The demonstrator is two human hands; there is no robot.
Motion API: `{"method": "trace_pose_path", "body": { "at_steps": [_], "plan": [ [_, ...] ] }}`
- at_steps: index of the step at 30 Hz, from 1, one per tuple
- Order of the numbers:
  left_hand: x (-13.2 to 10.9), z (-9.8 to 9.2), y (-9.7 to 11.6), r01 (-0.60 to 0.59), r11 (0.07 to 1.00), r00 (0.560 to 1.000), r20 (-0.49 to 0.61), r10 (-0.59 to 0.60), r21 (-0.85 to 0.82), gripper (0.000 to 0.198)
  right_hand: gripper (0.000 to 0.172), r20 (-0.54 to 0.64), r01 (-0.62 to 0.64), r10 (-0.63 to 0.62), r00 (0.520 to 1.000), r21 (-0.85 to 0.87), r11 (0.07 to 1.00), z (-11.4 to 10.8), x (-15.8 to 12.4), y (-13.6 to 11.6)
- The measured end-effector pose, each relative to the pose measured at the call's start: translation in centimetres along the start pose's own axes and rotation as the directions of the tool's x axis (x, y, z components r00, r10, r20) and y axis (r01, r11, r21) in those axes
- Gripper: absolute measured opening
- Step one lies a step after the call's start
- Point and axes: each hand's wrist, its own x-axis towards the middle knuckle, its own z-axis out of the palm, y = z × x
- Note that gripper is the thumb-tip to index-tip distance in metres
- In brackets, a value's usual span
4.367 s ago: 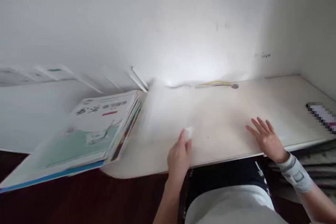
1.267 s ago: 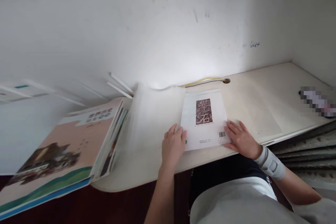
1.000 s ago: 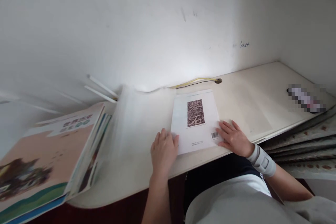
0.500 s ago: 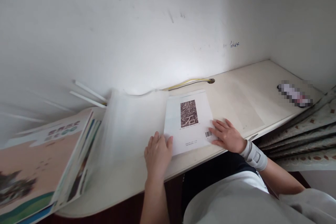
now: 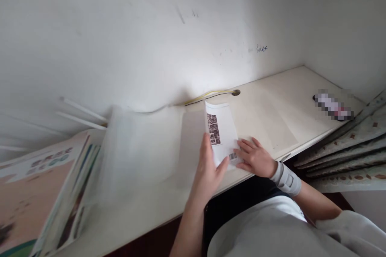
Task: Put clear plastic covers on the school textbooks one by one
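A white book (image 5: pixel 226 128) with a dark printed panel and a barcode lies near the desk's front edge, its left side tilted up off the surface. My left hand (image 5: pixel 208 176) grips that raised left edge, thumb over the cover and fingers along the outer side. With fingers spread, my right hand (image 5: pixel 256 156) rests flat on the book's lower right corner, beside the barcode. A greyish patch, perhaps shadow, shows on the desk just left of the book. Farther left, a clear plastic sheet (image 5: pixel 141 148) is spread out, its edges blurred.
Stacked books and papers (image 5: pixel 45 192) fill the desk's left end, with white rods (image 5: pixel 84 108) behind them. Cables (image 5: pixel 208 96) run along the wall into a hole. Another transparent sheet (image 5: pixel 274 124) lies right of the book. A pixelated object (image 5: pixel 333 105) sits near a curtain (image 5: pixel 346 148).
My left hand has moved right and turned, lifting the book's left edge from its flat position. My right hand stays on the lower right corner. The view has shifted slightly.
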Motion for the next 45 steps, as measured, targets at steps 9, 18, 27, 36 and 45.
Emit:
{"method": "trace_pose_path", "body": {
  "at_steps": [9,18,27,36,45],
  "plan": [
    [1.1,4.2,2.4,-0.426,0.867,0.860,0.415,0.298,0.259,0.085,0.038,-0.229,-0.325,0.301,0.926,-0.078,0.942,-3.3,-2.4,4.0],
    [2.3,3.6,0.8,-0.593,0.714,0.769,0.526,0.363,0.373,0.036,0.036,-0.174,-0.350,0.327,0.929,-0.122,0.929,-3.3,-3.8,4.9],
    [1.0,2.9,-0.3,-0.496,0.801,0.867,0.241,0.436,0.334,0.069,0.042,0.235,-0.370,0.324,0.917,0.806,0.462,-4.1,0.6,-0.7],
    [0.0,2.6,0.3,-0.501,0.782,0.865,0.193,0.463,0.371,0.053,0.044,0.120,-0.292,0.422,0.898,0.882,0.370,-4.4,1.6,-2.0],
    [1.9,6.9,3.0,-0.521,0.689,0.842,0.432,0.321,0.503,0.040,0.032,-0.329,-0.438,0.440,0.835,0.087,0.895,-5.7,-3.7,6.3]
  ]
}}
